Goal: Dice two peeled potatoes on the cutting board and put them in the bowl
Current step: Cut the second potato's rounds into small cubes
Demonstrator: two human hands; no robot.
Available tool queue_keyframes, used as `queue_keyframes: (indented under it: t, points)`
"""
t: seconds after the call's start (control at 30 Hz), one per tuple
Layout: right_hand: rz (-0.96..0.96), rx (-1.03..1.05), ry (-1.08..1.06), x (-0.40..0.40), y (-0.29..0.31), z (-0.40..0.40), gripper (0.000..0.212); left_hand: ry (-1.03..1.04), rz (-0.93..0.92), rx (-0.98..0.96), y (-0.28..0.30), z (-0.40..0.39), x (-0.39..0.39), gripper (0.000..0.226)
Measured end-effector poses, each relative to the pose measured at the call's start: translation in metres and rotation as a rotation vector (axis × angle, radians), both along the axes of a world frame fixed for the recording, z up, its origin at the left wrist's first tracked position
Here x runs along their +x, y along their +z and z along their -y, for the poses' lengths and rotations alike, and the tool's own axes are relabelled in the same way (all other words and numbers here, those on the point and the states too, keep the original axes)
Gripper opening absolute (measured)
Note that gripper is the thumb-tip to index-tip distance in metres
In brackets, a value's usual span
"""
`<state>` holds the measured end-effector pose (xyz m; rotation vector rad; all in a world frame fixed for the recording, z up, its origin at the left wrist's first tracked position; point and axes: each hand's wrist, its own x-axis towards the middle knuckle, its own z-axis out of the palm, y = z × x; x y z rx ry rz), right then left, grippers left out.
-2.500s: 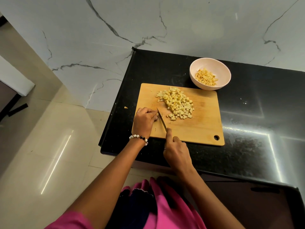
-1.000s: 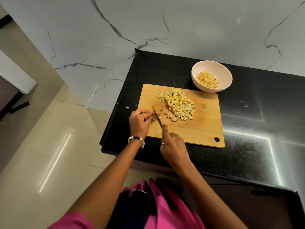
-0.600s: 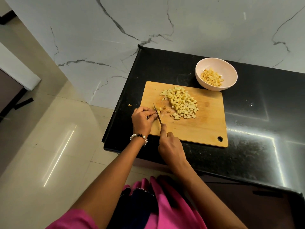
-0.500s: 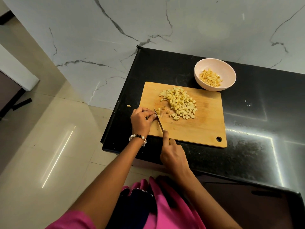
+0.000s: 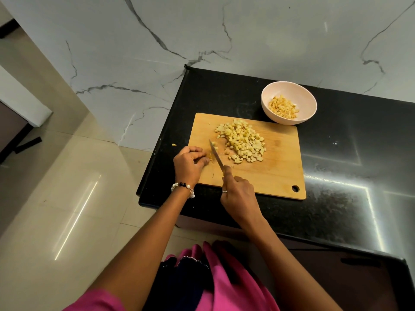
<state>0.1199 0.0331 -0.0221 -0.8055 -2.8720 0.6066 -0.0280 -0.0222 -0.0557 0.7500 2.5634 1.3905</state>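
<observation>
Since the earlier moments, little has been shifted: the knife (image 5: pixel 216 156) is kept at the board's left side, its tip raised slightly. A black surface (image 5: pixel 336 167) is seen against a marble wall (image 5: pixel 157 41). On it, a wooden cutting board (image 5: pixel 276 173) is laid, with a heap of diced potato (image 5: pixel 241 142) at its middle. A pink bowl (image 5: pixel 289 102), partly filled with dice, is set just behind the board. The knife handle is gripped by the right hand (image 5: pixel 238 196). A small potato remnant (image 5: pixel 210 157) is pinched by the curled left hand (image 5: pixel 189 163), beside the blade.
</observation>
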Motion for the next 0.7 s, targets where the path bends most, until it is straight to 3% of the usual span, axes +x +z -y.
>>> queue_keyframes:
  t: [0.7]
  points:
    - [0.144,0.130,0.060,-0.007,-0.015,0.021,0.062,0.055,-0.053,0.022,-0.005,-0.004,0.002,0.019]
